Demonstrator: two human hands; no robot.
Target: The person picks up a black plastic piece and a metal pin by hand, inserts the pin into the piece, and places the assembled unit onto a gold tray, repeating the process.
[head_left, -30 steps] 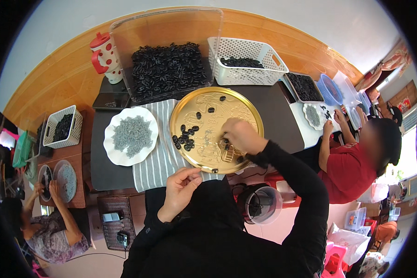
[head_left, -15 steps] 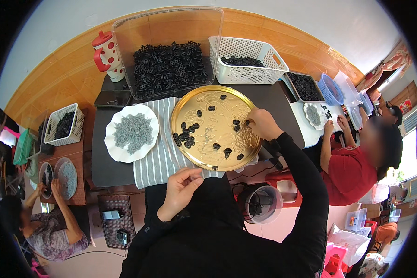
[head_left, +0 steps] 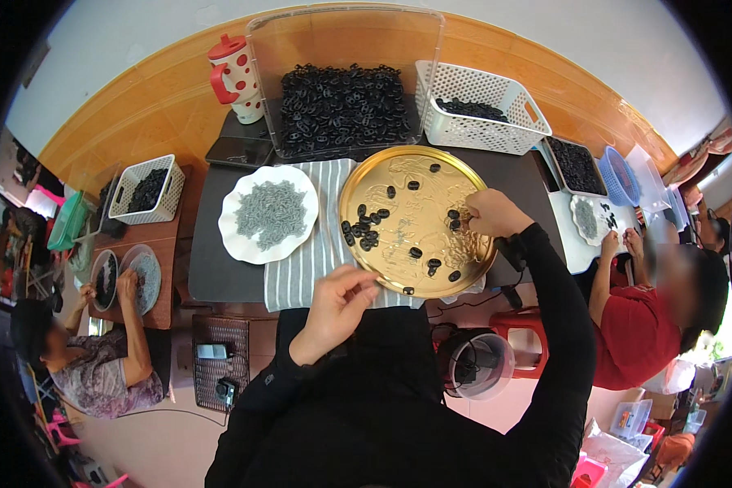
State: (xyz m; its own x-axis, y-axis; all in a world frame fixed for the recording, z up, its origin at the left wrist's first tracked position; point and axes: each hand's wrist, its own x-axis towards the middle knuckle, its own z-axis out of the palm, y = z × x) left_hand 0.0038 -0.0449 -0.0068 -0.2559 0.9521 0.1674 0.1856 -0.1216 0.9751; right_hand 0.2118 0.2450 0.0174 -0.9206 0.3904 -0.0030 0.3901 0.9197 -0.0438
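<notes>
A round gold tray (head_left: 398, 175) lies on a striped cloth (head_left: 309, 264) in front of me, with small black parts (head_left: 364, 230) scattered over it. My right hand (head_left: 492, 213) rests on the tray's right side, fingers pinched at a few black parts. My left hand (head_left: 342, 299) hovers at the tray's near left rim, fingers curled together; whether it holds anything is hidden. A white plate (head_left: 268, 213) of grey parts sits left of the tray.
A clear bin (head_left: 346, 106) of black parts and a white basket (head_left: 480, 106) stand behind the tray, with a red dotted jug (head_left: 234, 77) at back left. Other people work at tables on the left (head_left: 130, 281) and right (head_left: 618, 244). A stool and bucket (head_left: 480, 362) stand below.
My right hand moved from the tray's middle to its right edge. Black parts now lie spread over the tray. My left hand stayed near the rim.
</notes>
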